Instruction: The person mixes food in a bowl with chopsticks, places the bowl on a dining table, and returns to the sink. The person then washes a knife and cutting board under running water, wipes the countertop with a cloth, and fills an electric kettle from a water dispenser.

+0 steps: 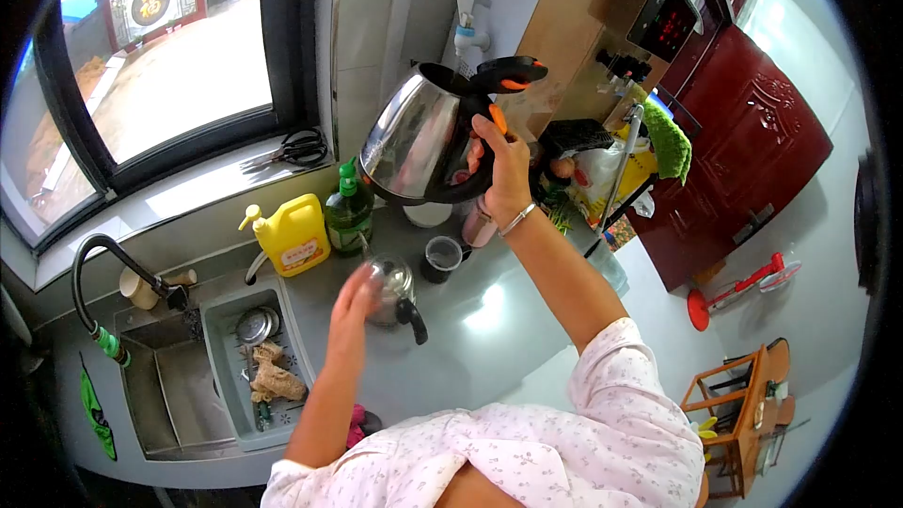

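My right hand (499, 162) is wrapped round the black handle of a shiny steel electric kettle (406, 143). The kettle is held up above the counter, tilted, with its black lid (508, 73) flipped open. Below it, a clear glass teapot (390, 280) with a black handle stands on the grey counter. My left hand (352, 306) is at the teapot's left side; motion smears its fingers, and whether they touch the glass I cannot tell. Just right of the teapot is a clear cup (440, 260) with something dark in it.
A yellow jug (293, 237) and green pump bottle (349, 214) stand by the window wall. At left are a sink (179, 395) with a black faucet (118, 243) and a grey drain basket (230, 390). Scissors (299, 147) lie on the sill. A pink bottle (478, 228) stands behind the cup.
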### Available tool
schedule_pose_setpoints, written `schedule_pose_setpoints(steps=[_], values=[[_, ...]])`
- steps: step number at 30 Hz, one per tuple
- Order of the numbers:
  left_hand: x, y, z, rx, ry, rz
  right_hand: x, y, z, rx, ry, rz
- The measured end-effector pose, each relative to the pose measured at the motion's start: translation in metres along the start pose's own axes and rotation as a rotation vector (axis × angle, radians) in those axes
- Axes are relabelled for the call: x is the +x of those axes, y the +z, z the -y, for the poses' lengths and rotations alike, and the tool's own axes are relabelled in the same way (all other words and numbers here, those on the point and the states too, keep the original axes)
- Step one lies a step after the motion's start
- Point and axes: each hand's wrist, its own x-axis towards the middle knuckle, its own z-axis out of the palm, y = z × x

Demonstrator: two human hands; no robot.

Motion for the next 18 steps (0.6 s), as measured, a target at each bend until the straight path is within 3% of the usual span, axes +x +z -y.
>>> schedule_pose_setpoints(steps=[4, 7, 18], values=[[0.062, 0.028, -0.022, -0.152, 0.101, 0.022, 0.0, 0.0, 0.001, -0.006, -0.043, 0.049], [0.088, 0.048, -0.032, -0.31, 0.043, 0.005, -0.003, 0.003, 0.005, -0.028, -0.033, 0.023], [0.098, 0.053, -0.035, -0.573, -0.031, 0.034, -0.002, 0.0, 0.0, -0.027, -0.003, 0.042]])
